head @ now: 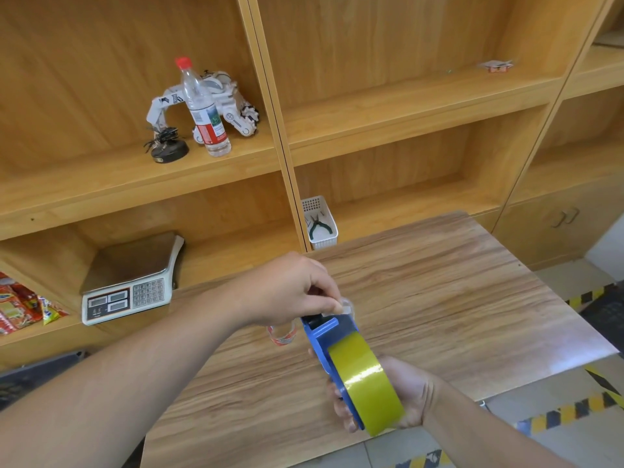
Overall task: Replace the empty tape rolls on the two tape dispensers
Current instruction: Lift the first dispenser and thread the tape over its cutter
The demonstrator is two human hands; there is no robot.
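One blue tape dispenser [326, 352] is in view, loaded with one full yellow tape roll [366, 386]; the two are held above the near edge of the wooden table [456, 298], not resting on it. The right hand [401, 395] grips the dispenser from below, its fingers [342, 412] curled round the blue frame on the left side and the palm cupping the roll from the right. The left hand [290, 290] reaches across to the dispenser's far end, thumb and forefinger pinched on a clear strip of tape [346, 305] just above the blue head; the other fingers are curled in. Just left of the dispenser, on the table beneath the left wrist, lies one thin red-and-white ring [282, 334], partly hidden by that wrist.

Beyond the table's far edge stands a wooden shelf unit [388, 106]. On its low shelf sit one white basket [320, 224] holding green-handled pliers [317, 228], one weighing scale [131, 282] and snack packets [20, 305] at the far left. One shelf up are one clear bottle [204, 109] with a red cap, one white toy robot [229, 103] behind it and one small dark figure [167, 145].
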